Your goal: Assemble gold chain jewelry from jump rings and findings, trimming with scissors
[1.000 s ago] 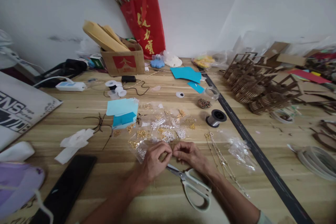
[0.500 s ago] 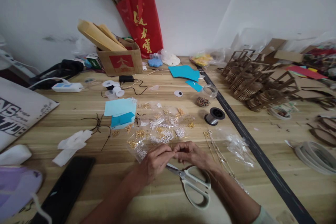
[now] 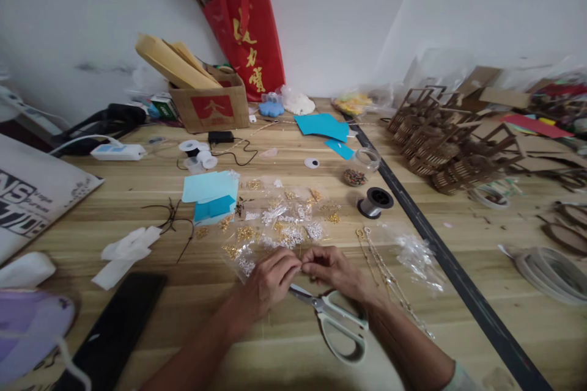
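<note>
My left hand (image 3: 274, 278) and my right hand (image 3: 331, 269) meet fingertip to fingertip over the wooden table. Both are pinched on something too small to make out; a faint thin thread shows near them. Just below lie scissors (image 3: 337, 324) with pale handles, their blades partly under my left hand. Beyond my fingers spread clear bags with gold beads (image 3: 245, 233) and silver-white beads (image 3: 292, 236). To the right of my right hand are gold and silver chains (image 3: 389, 281) and a small clear plastic bag (image 3: 419, 259).
A wire spool (image 3: 376, 202) and a bead jar (image 3: 355, 176) stand beyond the chains. Blue sheets (image 3: 211, 186), white tissue (image 3: 131, 250) and a black phone (image 3: 114, 330) lie left. Small brown baskets (image 3: 447, 146) sit right; a cardboard box (image 3: 208, 109) and red bag (image 3: 250, 43) are behind.
Both hands have shifted very slightly left, with their fingertips still together. The objects on the table look the same.
</note>
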Tool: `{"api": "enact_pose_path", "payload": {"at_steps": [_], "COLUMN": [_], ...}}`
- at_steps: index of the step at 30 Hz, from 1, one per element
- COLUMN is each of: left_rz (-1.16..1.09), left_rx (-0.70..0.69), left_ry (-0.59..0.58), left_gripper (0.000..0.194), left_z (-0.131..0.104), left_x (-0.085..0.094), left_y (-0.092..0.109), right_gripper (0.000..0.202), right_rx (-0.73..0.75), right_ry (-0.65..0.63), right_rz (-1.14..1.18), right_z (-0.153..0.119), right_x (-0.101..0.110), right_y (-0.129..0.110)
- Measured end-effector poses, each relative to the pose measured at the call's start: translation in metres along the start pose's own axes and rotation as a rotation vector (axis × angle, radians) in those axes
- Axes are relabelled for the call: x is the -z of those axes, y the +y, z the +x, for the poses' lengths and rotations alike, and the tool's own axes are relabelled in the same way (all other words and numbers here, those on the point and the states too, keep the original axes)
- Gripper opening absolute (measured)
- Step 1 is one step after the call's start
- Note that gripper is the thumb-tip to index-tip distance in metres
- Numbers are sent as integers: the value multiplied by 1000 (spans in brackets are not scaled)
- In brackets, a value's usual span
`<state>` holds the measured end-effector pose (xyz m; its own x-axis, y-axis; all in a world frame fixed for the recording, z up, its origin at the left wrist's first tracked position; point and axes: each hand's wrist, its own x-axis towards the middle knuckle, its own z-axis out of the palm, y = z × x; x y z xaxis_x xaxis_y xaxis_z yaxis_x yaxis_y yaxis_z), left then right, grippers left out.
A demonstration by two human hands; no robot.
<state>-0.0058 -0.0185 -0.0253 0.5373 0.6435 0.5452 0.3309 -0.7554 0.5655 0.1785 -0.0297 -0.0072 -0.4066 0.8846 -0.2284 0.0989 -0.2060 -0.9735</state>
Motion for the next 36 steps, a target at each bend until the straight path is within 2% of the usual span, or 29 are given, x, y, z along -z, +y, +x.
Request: {"api": "enact_pose_path", "payload": {"at_steps": [6, 13, 19, 24, 31, 36], "left_rz": [-79, -180, -293, -338, -358, -407], "left_rx": [238, 467, 564, 604, 632, 658], "left_ry": [9, -24, -13, -11, -15, -34], "left_gripper": [14, 12, 11, 11, 9, 9], "left_z": [3, 7, 9, 9, 8, 8], "left_x": [-3, 0, 0, -1, -2, -2], "left_y": [-1, 2, 2, 2, 0, -2], "right_gripper": [16, 10, 13, 17, 17, 16], "right_rx": [272, 473, 530, 537, 576, 545], "right_ry": [172, 218, 210, 174, 207, 207], "right_rz": [-284, -511, -623, -736, -913, -871], "right_z": [-2, -3, -4, -5, -5, -4], "right_x": [-7, -10, -10, -10, -11, -10], "right_y": [3, 3, 4, 3, 4, 7]}}
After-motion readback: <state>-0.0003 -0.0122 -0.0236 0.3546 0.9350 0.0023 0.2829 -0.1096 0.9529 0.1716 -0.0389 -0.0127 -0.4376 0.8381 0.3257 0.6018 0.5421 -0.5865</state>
